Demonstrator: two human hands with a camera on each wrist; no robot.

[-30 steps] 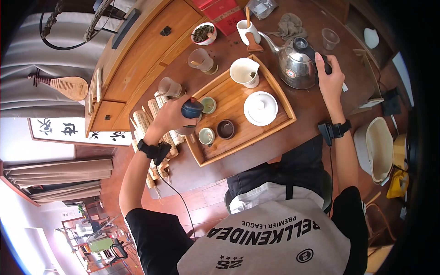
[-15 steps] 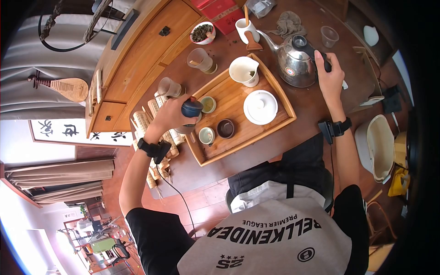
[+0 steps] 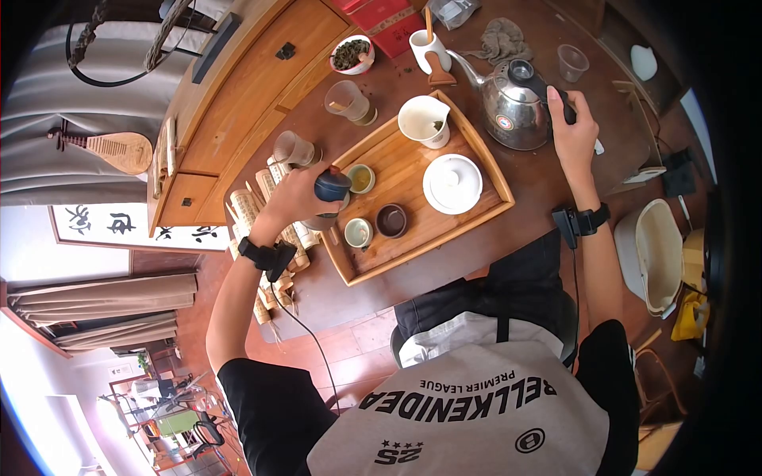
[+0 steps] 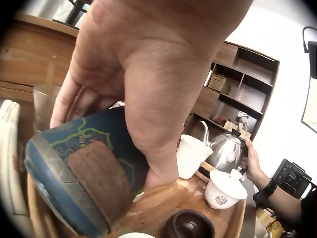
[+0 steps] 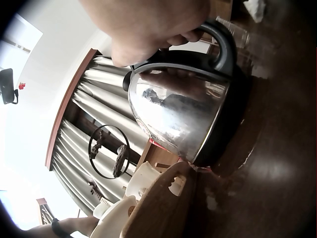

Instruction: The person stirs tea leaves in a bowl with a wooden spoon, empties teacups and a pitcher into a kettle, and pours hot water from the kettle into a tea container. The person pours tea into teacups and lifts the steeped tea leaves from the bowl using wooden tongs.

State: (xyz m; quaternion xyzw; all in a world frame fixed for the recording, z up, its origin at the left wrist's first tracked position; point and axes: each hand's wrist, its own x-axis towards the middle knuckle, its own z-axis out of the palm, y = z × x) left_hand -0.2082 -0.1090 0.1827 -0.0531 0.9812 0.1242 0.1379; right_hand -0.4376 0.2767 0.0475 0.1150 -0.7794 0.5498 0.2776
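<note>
My left hand (image 3: 298, 198) grips a blue patterned cup (image 4: 81, 129) with a brown patch on its side. The cup is tipped over at the left end of the wooden tray (image 3: 413, 258), and its mouth is hidden by the hand. Close beside it sits a small pale green teacup (image 3: 362, 179) with yellowish tea inside. Another light teacup (image 3: 358, 234) and a dark brown teacup (image 3: 391, 221) are just nearer to me. At the right, my right hand (image 3: 573, 135) holds the black handle of a steel kettle (image 3: 512, 111). A lidded white gaiwan (image 3: 452, 184) and a white pitcher (image 3: 424, 121) share the tray.
Bamboo scrolls (image 3: 290, 246) lie left of the tray. Two clear glasses (image 3: 343, 101) and a bowl of tea leaves (image 3: 352, 57) stand behind it. Further back are a red box (image 3: 389, 32), a white tool holder (image 3: 429, 52), a grey cloth (image 3: 502, 41) and a clear plastic cup (image 3: 571, 63).
Both hands, the tilted cup and the kettle stay nearly where they were. Tea in the green teacup beside my left hand looks more yellow.
</note>
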